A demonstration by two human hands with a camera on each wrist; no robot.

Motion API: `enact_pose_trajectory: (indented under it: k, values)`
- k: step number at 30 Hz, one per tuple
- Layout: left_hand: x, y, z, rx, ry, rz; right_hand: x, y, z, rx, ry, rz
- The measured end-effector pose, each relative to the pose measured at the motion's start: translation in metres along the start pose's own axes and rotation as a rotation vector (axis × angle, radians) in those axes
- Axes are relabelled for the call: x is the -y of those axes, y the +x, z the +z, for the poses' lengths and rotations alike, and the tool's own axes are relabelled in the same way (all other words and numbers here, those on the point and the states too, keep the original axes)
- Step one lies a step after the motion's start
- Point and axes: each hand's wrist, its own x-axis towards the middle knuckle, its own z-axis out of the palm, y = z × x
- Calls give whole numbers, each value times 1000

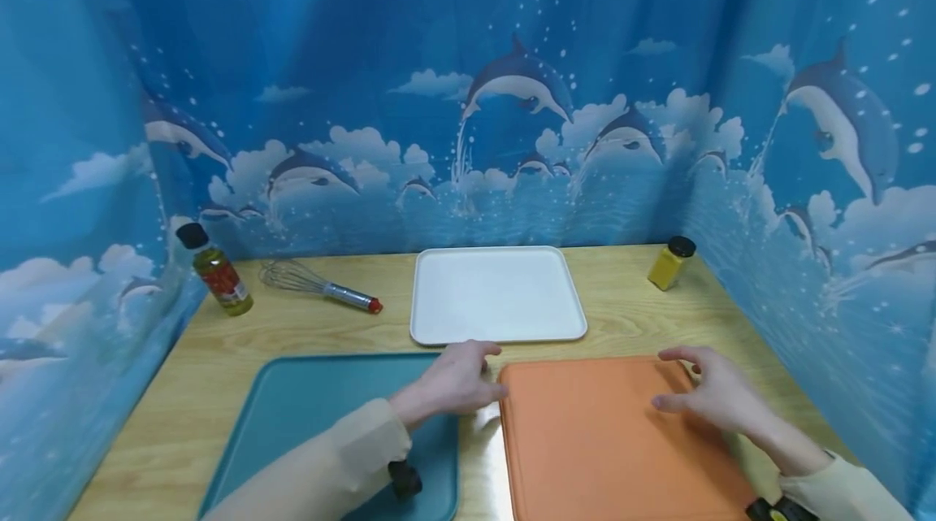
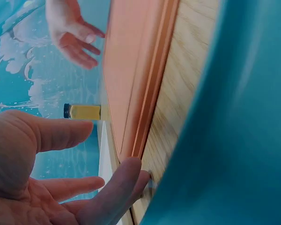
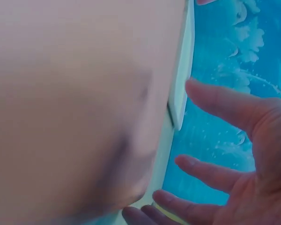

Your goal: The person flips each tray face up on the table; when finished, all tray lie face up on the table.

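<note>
The orange board [image 1: 585,440] lies at the worktop's [image 1: 621,326] near edge, toward the right. Both hands are spread and grip nothing: the left hand [image 1: 457,379] by its far left corner, the right hand [image 1: 720,391] over its far right one; I can't tell if they touch it. The left sleeve [image 1: 351,456] crosses the teal tray [image 1: 322,399] and, dropping, could knock it askew. Near the far left corner, a capped bottle [image 1: 222,281] holds yellowish liquid; near the far right, a lidded jar [image 1: 667,267] shows yellow.
</note>
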Motion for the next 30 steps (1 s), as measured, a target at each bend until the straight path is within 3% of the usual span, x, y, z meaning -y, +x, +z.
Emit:
enact_pose_trajectory:
  k: [8,11,15,24,27,30]
  values:
    - [-7,-5,5,38,-14,-23,-20,-11,1,65,-40,3]
    - [-8,-9,7,61,-43,-3,-23,-15,4,74,-57,30]
    - [-7,-11,9,74,-173,-19,-22,-15,7,54,-90,46]
    - [1,-5,9,49,-638,-172,-17,-12,8,53,-96,67]
    - [2,-4,11,31,-743,-180,-17,-12,9,62,-62,84]
    - [5,-5,12,-4,-784,-149,-16,-12,11,80,-15,93]
